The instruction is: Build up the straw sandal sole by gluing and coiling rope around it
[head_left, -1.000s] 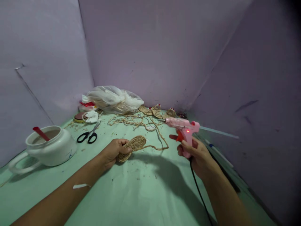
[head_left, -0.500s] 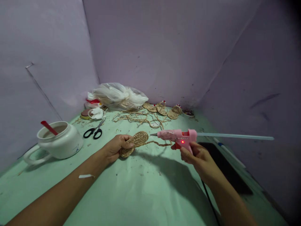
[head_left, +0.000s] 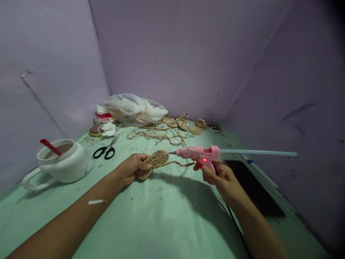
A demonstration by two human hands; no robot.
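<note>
My left hand pinches a small sole-shaped piece of coiled straw rope, thumb on top and fingers beneath. A loose tail of braided rope runs from the coil toward the right. Wrapped round the handle of a pink glue gun is my right hand, with its red light lit. The gun's metal nozzle points left, at the coil's right edge; whether they touch I cannot tell. A long pale glue stick sticks out of the gun's back.
On the left stand a white mug with a red stick and black-handled scissors. A plastic bag, loose rope and several woven straw pieces lie at the back. A dark flat slab lies right.
The glue gun has shifted slightly left with my right hand, its nozzle now nearer the coil's edge. The whole view has moved a little. My left hand keeps the same hold.
</note>
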